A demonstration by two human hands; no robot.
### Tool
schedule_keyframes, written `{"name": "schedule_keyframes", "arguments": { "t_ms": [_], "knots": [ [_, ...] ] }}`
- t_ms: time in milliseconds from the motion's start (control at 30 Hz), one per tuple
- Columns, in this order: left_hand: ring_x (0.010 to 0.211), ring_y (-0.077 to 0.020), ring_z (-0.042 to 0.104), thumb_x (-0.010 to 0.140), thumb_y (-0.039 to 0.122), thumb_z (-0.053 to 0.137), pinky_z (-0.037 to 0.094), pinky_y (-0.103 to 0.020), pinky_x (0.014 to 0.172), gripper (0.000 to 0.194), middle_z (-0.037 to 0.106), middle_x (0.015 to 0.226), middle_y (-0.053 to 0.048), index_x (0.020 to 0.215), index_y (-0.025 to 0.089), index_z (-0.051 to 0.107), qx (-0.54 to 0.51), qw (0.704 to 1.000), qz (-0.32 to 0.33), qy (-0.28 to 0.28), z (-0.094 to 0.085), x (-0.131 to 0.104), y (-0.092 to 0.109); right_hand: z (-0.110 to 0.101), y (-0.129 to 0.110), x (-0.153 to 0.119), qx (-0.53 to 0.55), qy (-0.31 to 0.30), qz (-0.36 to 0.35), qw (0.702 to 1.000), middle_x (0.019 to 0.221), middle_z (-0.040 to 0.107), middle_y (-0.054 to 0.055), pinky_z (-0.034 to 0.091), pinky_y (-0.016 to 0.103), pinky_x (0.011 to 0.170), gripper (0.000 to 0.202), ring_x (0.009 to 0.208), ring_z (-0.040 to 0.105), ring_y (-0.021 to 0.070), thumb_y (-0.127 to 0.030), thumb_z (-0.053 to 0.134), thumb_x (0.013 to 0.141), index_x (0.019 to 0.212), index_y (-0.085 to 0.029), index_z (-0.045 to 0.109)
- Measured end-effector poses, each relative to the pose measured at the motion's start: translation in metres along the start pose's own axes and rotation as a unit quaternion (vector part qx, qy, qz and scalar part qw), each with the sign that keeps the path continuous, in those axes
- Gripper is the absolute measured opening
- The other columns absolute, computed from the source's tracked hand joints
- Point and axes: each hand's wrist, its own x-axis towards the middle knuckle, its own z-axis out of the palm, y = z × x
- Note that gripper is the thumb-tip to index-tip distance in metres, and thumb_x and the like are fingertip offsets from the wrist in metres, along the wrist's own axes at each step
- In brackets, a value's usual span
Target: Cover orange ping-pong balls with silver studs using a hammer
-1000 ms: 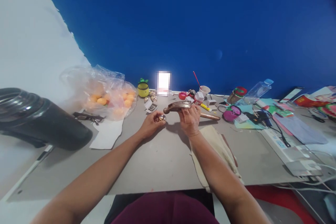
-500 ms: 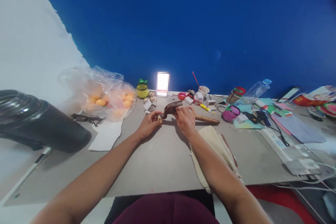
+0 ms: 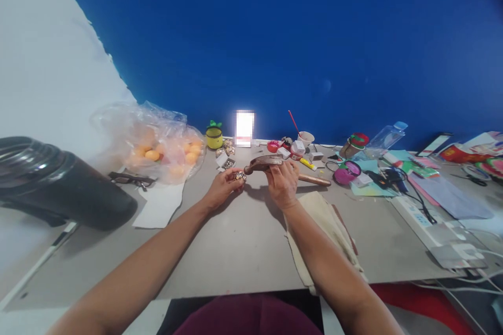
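Observation:
My left hand (image 3: 222, 188) is closed, its fingertips pinching a small shiny gold-and-silver ball (image 3: 241, 177), perhaps a jingle bell. Wrapped around a hammer (image 3: 267, 161) with a wooden handle is my right hand (image 3: 283, 183). The hammer's rounded striking face points left and sits close beside the ball; I cannot tell if they touch. Its handle stretches out to the right, above the table. Just beyond my left hand, a small open box (image 3: 226, 162) holds more shiny pieces, and several similar metallic balls (image 3: 228, 145) lie behind it.
A dark flask (image 3: 66, 183), glasses (image 3: 133, 179) and a plastic bag of oranges (image 3: 157, 152) are on the left. A folded beige cloth (image 3: 310, 235) lies under my right forearm. Rightward are a paper cup (image 3: 306, 138), a clear bottle (image 3: 387, 137) and a power strip (image 3: 416, 214).
The hammer has turned in my right hand, so its head now lies flatter, with the striking face toward the ball. My left hand keeps its pinch on the ball.

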Motion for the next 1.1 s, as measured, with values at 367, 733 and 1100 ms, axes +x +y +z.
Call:
{"name": "schedule_keyframes", "arguments": {
  "t_ms": [367, 733, 1100],
  "knots": [
    [0.071, -0.0143, 0.061, 0.068, 0.028, 0.078, 0.055, -0.030, 0.066, 0.044, 0.066, 0.083, 0.000, 0.110, 0.017, 0.066, 0.021, 1.000, 0.002, 0.004, 0.0064, -0.0022, -0.0012, 0.0007, 0.0017, -0.0011, -0.007, -0.042, 0.005, 0.999, 0.086, 0.066, 0.006, 0.033, 0.040, 0.099, 0.009, 0.083, 0.054, 0.0210, -0.025, 0.057, 0.100, 0.102, -0.020, 0.065],
    [0.073, -0.0134, 0.061, 0.066, 0.026, 0.080, 0.055, -0.032, 0.073, 0.045, 0.066, 0.085, 0.000, 0.106, 0.016, 0.064, 0.005, 1.000, -0.003, 0.012, 0.0046, -0.0013, -0.0033, 0.0023, 0.0020, -0.0009, 0.007, -0.047, -0.005, 0.999, 0.083, 0.067, 0.005, 0.033, 0.039, 0.100, 0.009, 0.081, 0.055, 0.0204, -0.024, 0.058, 0.100, 0.100, -0.019, 0.065],
    [0.072, -0.0135, 0.061, 0.068, 0.025, 0.079, 0.053, -0.029, 0.069, 0.043, 0.065, 0.083, 0.000, 0.106, 0.017, 0.062, 0.000, 1.000, 0.004, -0.009, 0.0058, -0.0025, -0.0033, 0.0023, 0.0045, -0.0015, 0.014, -0.044, -0.008, 0.999, 0.082, 0.066, 0.004, 0.035, 0.039, 0.099, 0.007, 0.081, 0.056, 0.0206, -0.026, 0.060, 0.099, 0.098, -0.020, 0.063]
  ]
}}
